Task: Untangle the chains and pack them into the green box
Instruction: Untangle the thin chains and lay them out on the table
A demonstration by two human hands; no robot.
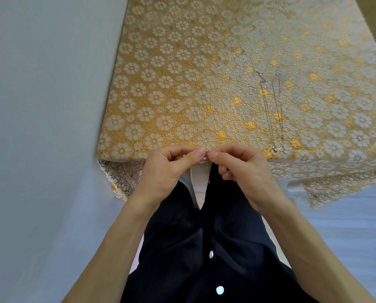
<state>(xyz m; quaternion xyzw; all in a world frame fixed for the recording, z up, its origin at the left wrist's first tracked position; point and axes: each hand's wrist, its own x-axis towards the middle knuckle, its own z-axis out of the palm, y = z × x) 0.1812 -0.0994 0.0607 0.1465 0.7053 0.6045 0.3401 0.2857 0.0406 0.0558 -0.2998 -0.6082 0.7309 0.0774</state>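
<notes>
My left hand (171,169) and my right hand (241,171) meet at the table's near edge, fingertips together. Between them they pinch a small tangled knot of chain (207,152); a thin strand seems to hang below it. Two thin silver chains (277,112) lie stretched out side by side on the table to the right, their pendant ends (279,148) near the front edge. No green box is in view.
The table (182,88) is covered with a gold and white flower-patterned cloth that hangs over the front edge. A pale wall runs along its left side. My dark buttoned garment fills the lower middle of the view.
</notes>
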